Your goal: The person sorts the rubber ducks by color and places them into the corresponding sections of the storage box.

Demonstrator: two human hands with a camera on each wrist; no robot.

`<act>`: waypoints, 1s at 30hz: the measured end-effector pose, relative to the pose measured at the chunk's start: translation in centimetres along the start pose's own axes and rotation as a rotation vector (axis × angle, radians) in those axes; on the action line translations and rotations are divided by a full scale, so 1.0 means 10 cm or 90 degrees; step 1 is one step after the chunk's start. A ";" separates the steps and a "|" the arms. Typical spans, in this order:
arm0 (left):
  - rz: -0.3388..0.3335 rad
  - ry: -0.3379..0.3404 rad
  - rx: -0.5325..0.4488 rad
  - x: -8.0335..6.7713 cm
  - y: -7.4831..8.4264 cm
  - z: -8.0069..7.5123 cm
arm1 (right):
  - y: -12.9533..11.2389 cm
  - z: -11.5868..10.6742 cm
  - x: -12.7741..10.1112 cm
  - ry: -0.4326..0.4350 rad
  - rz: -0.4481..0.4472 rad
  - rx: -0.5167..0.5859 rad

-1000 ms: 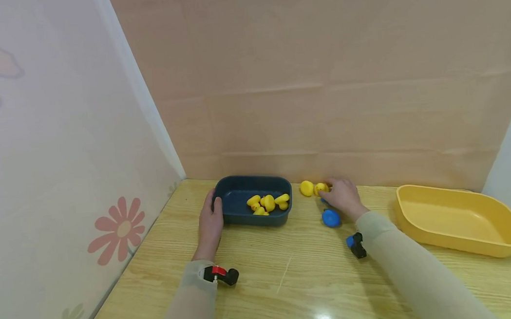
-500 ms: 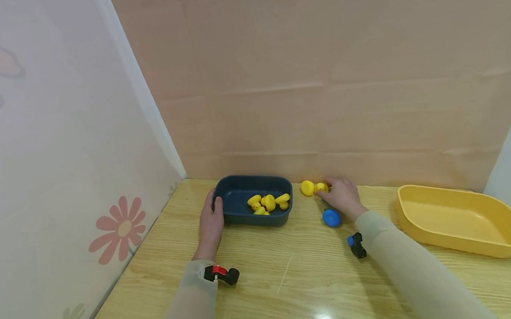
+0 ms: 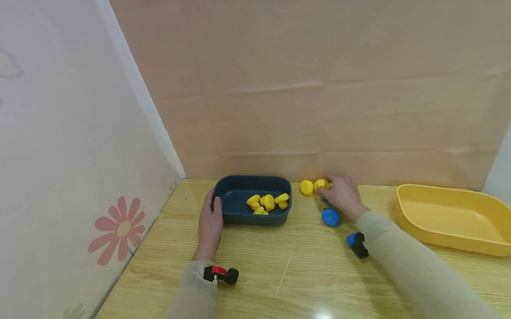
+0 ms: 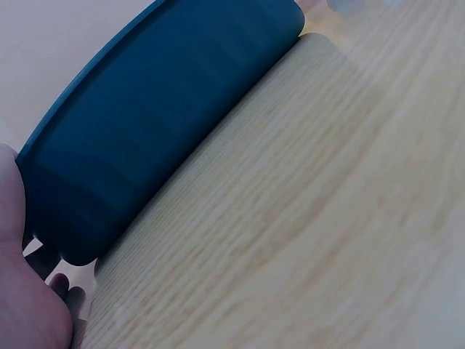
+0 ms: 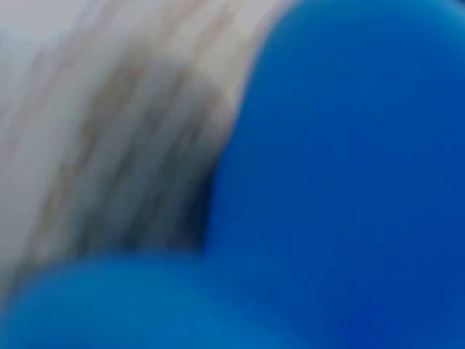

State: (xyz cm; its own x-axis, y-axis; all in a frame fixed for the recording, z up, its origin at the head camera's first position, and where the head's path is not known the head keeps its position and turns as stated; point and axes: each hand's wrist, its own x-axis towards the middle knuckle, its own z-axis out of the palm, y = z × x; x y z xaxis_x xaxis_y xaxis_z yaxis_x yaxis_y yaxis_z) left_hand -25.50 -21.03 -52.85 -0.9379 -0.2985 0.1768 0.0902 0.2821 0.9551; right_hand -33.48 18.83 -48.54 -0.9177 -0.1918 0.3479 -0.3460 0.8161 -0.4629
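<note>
My left hand (image 3: 209, 221) grips the left end of a dark blue tub (image 3: 252, 220), fingers along its outside and thumb near the rim. The left wrist view shows the tub's long side (image 4: 167, 109) with part of the hand (image 4: 22, 276) at its end. Several yellow rubber ducks (image 3: 269, 202) lie inside, toward the right. Right of the tub, my right hand (image 3: 345, 195) pinches a yellow rubber duck (image 3: 320, 184) between thumb and fingers, low at the table. Another yellow duck (image 3: 307, 187) lies just left of it.
A blue toy (image 3: 331, 217) lies below my right hand; another blue piece (image 3: 351, 239) shows beside the wrist camera. In the right wrist view a blurred blue shape (image 5: 349, 174) fills much of the picture. A yellow tub (image 3: 461, 215) stands at right. Brown paper (image 3: 256, 105) hangs behind.
Almost nothing differs. My left hand stays on the tub and my right hand stays at the duck, with only a tiny shift of the fingers and wrist.
</note>
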 end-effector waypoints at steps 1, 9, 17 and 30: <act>0.001 0.000 0.000 0.00 0.00 0.00 | -0.01 -0.02 0.00 0.002 0.000 0.005; 0.001 -0.007 0.004 -0.01 0.01 -0.01 | -0.12 -0.15 -0.01 -0.006 0.003 0.017; 0.004 -0.008 0.008 -0.01 -0.01 -0.01 | -0.32 -0.22 -0.04 -0.019 -0.009 0.045; 0.002 -0.005 0.016 -0.01 0.00 -0.01 | -0.79 -0.13 -0.04 -0.024 -0.040 0.103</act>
State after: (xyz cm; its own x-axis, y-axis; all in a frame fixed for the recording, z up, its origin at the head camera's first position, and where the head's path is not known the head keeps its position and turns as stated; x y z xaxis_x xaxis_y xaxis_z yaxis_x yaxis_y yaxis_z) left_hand -25.34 -21.07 -52.82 -0.9403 -0.2900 0.1780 0.0853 0.3054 0.9484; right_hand -30.13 13.14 -44.00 -0.8988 -0.2633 0.3505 -0.4274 0.7040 -0.5672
